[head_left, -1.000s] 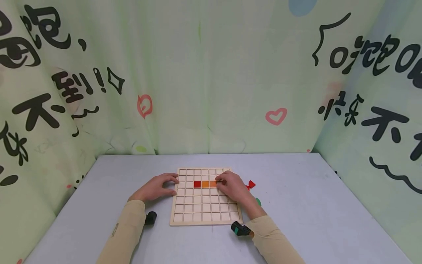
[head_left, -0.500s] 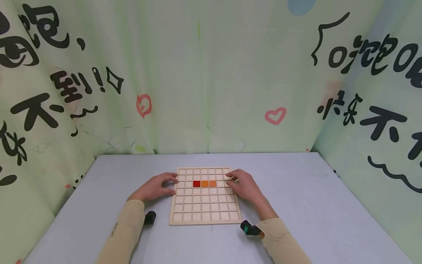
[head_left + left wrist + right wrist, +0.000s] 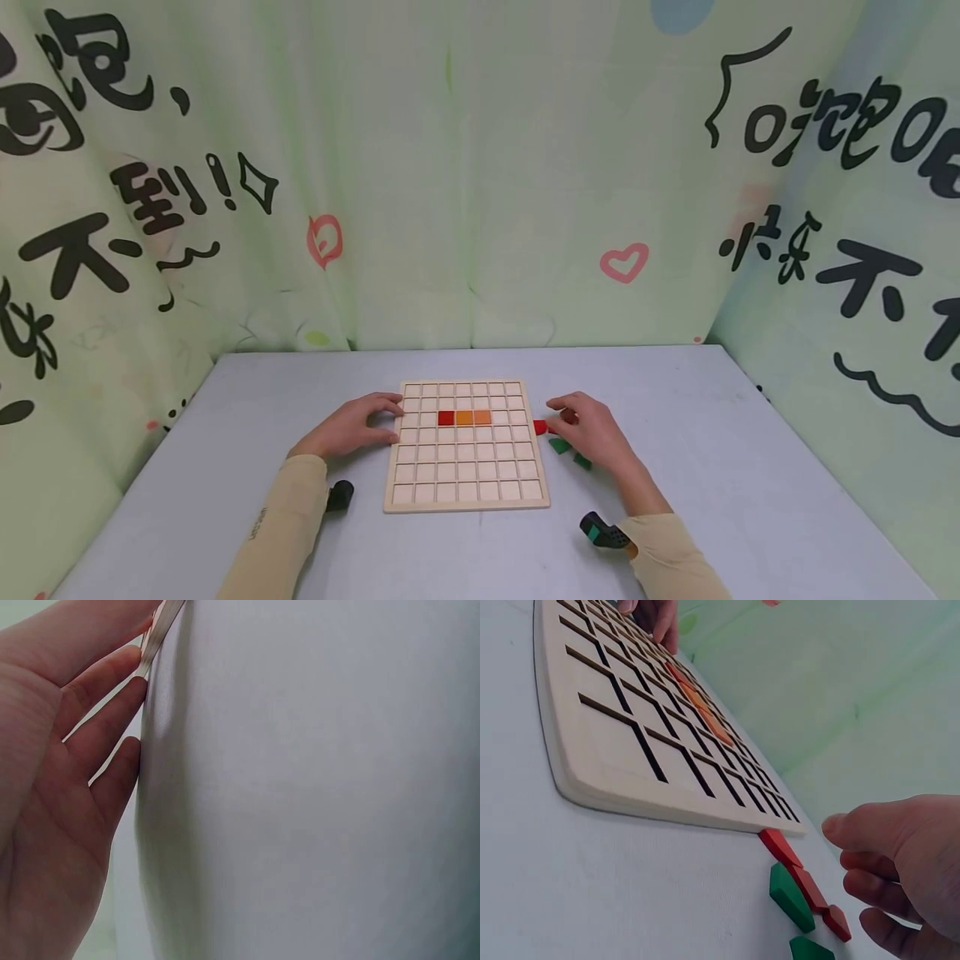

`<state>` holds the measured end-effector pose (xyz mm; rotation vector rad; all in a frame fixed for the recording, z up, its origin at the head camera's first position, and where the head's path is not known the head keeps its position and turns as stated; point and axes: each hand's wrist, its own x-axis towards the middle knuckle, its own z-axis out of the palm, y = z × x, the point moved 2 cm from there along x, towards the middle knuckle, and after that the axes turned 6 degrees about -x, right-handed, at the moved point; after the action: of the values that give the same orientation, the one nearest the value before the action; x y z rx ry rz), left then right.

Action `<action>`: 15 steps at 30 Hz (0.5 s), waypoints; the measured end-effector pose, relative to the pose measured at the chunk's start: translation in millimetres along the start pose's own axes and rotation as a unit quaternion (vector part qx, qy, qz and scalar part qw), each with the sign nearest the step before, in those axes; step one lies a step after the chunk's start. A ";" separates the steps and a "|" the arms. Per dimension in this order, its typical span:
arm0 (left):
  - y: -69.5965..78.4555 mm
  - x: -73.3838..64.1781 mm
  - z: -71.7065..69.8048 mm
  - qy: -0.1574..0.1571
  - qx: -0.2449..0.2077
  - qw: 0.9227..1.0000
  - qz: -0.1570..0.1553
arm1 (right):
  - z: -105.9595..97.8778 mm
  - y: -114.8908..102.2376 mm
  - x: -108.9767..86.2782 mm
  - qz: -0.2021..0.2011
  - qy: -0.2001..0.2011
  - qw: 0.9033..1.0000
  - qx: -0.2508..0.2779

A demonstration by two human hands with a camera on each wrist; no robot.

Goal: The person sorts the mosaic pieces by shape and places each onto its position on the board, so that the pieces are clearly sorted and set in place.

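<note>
- Left hand (image 3: 358, 425): fingers extended, tips against the wooden board (image 3: 467, 506)'s edge.
- Right hand (image 3: 594, 429): loosely curled, empty; red pieces (image 3: 808, 888) and green pieces (image 3: 792, 898) near its fingertips.

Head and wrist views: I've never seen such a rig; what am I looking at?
No robot: you see a person's left hand and right hand. One camera on the head looks forward and down; each wrist camera watches its own hand. On the table lies a wooden grid board holding one red tile and two orange tiles in a row. Red pieces and green pieces lie by its right side. The left hand touches its left edge; the right, near the red pieces, holds nothing visible.
</note>
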<state>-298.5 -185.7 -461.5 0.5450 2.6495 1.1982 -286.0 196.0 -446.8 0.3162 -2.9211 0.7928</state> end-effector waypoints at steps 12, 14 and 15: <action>1.0 -0.5 -1.1 0.000 -0.002 1.000 0.004 | -11.9 15.6 -16.1 0.006 -0.016 1.000 -0.005; 1.5 -0.9 -1.1 0.000 -0.002 1.000 0.006 | -13.1 17.6 -18.9 0.010 -0.019 1.000 -0.005; 1.5 -1.0 -1.1 0.000 -0.002 1.000 0.008 | -13.6 18.9 -20.3 0.012 -0.021 1.000 -0.007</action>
<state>-297.6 -185.9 -459.6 0.5662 2.6471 1.2071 -269.9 222.5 -447.3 0.3014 -2.9736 0.7774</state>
